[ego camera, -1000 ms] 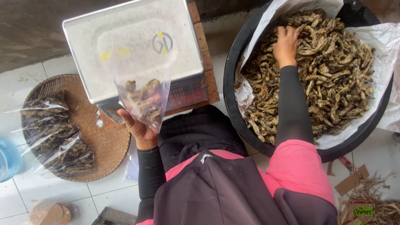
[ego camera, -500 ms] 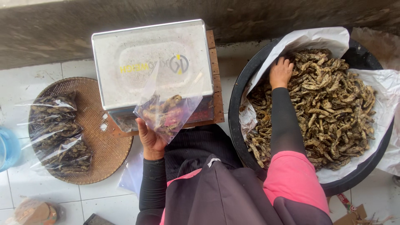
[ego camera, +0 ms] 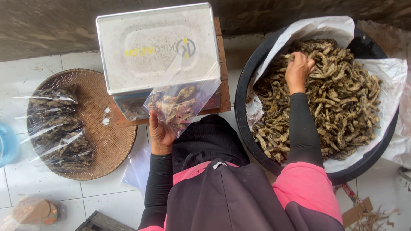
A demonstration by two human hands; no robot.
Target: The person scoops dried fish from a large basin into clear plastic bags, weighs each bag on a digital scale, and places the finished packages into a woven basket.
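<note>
My left hand holds up a clear plastic bag partly filled with brown dried strips, just in front of a white weighing scale. My right hand reaches into a big black tub lined with white plastic and heaped with the same dried strips; its fingers are closed around a few pieces at the pile's upper left.
A round woven tray on the left carries several filled clear bags. The scale rests on a low wooden stand. A blue container sits at the far left, a wrapped bundle at the bottom left. White tiled floor, concrete wall behind.
The view has shifted downward. My left hand lowered the bag toward the scale's front edge. My right hand drew back from reaching deep in the pile and closed on a few strips.
</note>
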